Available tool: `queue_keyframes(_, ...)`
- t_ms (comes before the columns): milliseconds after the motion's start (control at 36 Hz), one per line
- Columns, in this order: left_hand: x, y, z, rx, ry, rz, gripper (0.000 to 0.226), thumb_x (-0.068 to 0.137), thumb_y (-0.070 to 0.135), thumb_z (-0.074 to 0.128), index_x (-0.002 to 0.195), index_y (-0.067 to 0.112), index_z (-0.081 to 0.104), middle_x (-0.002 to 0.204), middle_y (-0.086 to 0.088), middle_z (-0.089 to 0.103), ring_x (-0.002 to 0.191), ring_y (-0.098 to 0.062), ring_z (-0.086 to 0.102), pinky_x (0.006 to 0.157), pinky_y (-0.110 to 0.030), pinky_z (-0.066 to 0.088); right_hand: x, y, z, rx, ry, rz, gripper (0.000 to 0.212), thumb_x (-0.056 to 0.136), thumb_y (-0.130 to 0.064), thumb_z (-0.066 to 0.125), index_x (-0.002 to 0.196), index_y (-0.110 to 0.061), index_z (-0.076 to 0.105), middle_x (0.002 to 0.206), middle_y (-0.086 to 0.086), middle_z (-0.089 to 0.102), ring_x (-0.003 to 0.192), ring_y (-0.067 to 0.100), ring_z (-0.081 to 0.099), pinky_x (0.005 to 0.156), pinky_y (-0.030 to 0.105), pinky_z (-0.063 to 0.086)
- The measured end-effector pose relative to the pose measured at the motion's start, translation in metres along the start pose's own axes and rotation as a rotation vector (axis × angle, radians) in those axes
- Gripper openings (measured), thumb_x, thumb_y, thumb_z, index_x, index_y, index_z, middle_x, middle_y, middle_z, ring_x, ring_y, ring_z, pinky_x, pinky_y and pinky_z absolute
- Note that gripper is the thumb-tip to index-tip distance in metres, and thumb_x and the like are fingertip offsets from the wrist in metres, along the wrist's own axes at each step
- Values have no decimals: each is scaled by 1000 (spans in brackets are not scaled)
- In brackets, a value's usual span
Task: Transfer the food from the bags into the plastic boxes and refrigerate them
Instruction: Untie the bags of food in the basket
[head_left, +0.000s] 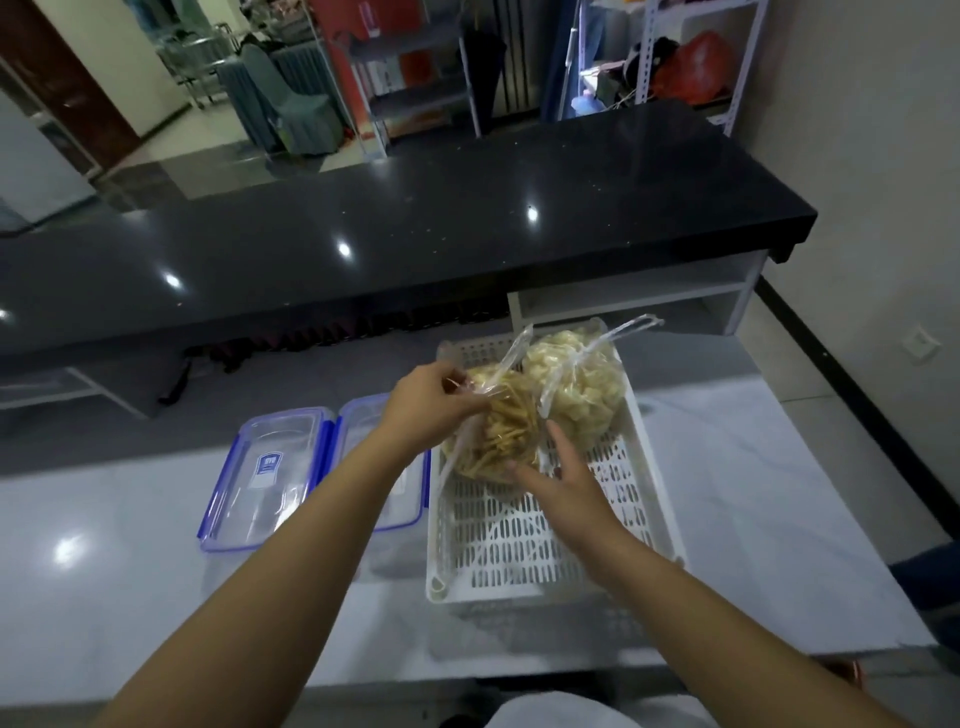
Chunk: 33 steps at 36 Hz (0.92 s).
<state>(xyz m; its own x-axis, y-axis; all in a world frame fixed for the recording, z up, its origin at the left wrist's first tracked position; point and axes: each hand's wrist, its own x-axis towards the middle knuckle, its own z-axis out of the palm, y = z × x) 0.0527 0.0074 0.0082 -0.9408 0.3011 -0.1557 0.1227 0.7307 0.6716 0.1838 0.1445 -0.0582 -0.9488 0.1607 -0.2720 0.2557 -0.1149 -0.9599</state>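
The bag of strips (501, 434), a clear plastic bag packed with thin yellow-brown sticks of food, sits in the far half of the white slotted basket (524, 545). The left hand (428, 405) comes over the basket's left wall, and its fingers pinch the bag's twisted top at the upper left. The right hand (563, 480) lies against the bag's near right side, fingers spread and cupping it from below. There are two bags: the second bag (576, 392), holding pale chunky pieces, rests touching the first, in the basket's far right corner. Two clear plastic boxes with blue clips stand just left of the basket: the left box (265, 478), and the right box (402, 499) partly hidden under the left forearm.
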Motion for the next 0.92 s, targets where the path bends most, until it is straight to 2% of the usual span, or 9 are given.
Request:
queue_keyframes(83, 3, -4, -5, -57, -122, 17, 31, 84, 49, 73, 102, 24, 69, 124, 1, 57, 113, -16, 55, 95, -36, 47, 7, 0, 11, 74, -21, 40, 52, 82, -46, 70, 123, -65, 44, 110, -35, 56, 99, -9, 52, 72, 19, 40)
queue_keyframes(167, 10, -6, -8, -178, -284, -2, 33, 91, 53, 63, 94, 22, 71, 127, 1, 61, 124, -18, 53, 104, -37, 40, 8, -3, 24, 154, -10, 97, 35, 94, -42, 61, 124, -57, 51, 116, -24, 64, 106, 3, 60, 81, 34, 41)
queue_keyframes(250, 23, 0, -9, -234, -329, -31, 41, 94, 60, 53, 92, 23, 70, 125, -1, 61, 118, -15, 52, 100, -36, 42, 6, -8, 32, 296, 42, 145, 16, 101, -50, 48, 114, -56, 55, 108, -29, 68, 97, -3, 66, 81, 36, 41)
queue_keyframes(333, 39, 6, -10, -225, -208, -39, 46, 96, 64, 46, 114, 24, 60, 118, 8, 58, 107, -16, 53, 78, -27, 42, 3, -11, 31, 438, 108, 247, 43, 99, -58, 43, 138, -42, 48, 137, -11, 55, 122, 17, 52, 98, 53, 40)
queue_keyframes(444, 60, 12, -12, -128, -294, -107, 72, 96, 70, 32, 147, 21, 46, 155, -7, 40, 141, -29, 37, 112, -46, 33, 1, -13, 24, 603, 141, 342, 43, 96, -63, 45, 129, -38, 54, 131, -8, 52, 134, 25, 43, 98, 58, 40)
queue_keyframes(500, 65, 18, -12, -75, -368, -182, 77, 94, 74, 28, 148, 22, 44, 157, -11, 39, 144, -34, 34, 114, -51, 29, 2, -13, 21, 710, 146, 364, 38, 95, -65, 43, 118, -38, 56, 129, -5, 54, 136, 30, 43, 95, 60, 40)
queue_keyframes(639, 69, 31, -8, -54, -453, -349, 87, 88, 82, 29, 157, 29, 28, 163, -12, 26, 146, -44, 27, 105, -66, 35, 6, -17, 20, 909, 175, 396, 68, 92, -71, 41, 151, -39, 33, 159, 7, 32, 140, 44, 37, 103, 76, 31)
queue_keyframes(778, 70, 34, -1, -18, -493, -442, 96, 83, 88, 25, 157, 26, 28, 163, -14, 24, 141, -49, 32, 99, -65, 40, 15, -23, 19, 991, 191, 429, 73, 90, -73, 41, 153, -36, 31, 158, 9, 34, 136, 50, 37, 105, 77, 26)
queue_keyframes(917, 65, 32, -6, -5, -489, -393, 92, 83, 88, 25, 147, 25, 43, 156, -17, 35, 127, -49, 47, 80, -52, 54, 19, -22, 19, 968, 147, 423, 76, 88, -76, 38, 150, -33, 36, 118, 10, 51, 132, 50, 42, 106, 76, 26)
